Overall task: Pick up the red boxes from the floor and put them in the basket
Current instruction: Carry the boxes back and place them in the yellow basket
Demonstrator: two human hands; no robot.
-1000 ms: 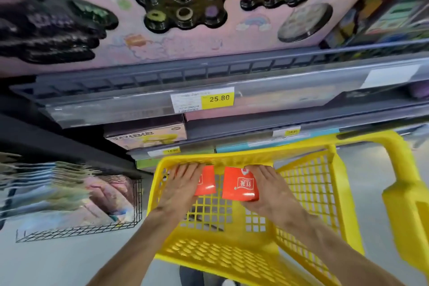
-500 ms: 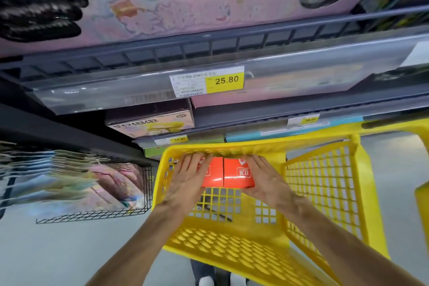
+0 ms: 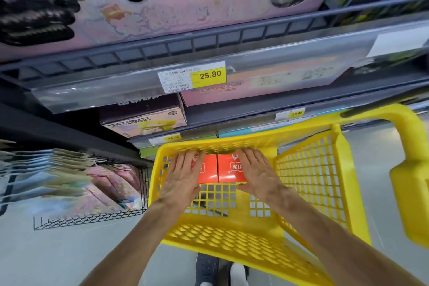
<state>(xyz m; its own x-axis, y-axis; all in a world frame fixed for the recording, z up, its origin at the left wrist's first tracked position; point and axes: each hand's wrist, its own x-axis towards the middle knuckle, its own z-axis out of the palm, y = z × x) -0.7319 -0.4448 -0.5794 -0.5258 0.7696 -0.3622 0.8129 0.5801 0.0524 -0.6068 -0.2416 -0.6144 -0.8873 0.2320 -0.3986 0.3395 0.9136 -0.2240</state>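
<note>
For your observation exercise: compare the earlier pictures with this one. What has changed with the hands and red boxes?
Both hands, left hand and right hand, brought the two red cardboard boxes together, side by side, lower into the yellow plastic mesh basket. Both keep their grip. The basket stayed put.

Both forearms are bare from wrist to the lower edge of the view; no sleeve reaches into sight. The left hand (image 3: 183,175) and right hand (image 3: 257,173) carry no glove, ring, watch or band that can be made out. Nails are short and unpainted as far as blur allows. Below, a dark trouser leg (image 3: 206,267) ends beside a white shoe (image 3: 239,271).
</note>
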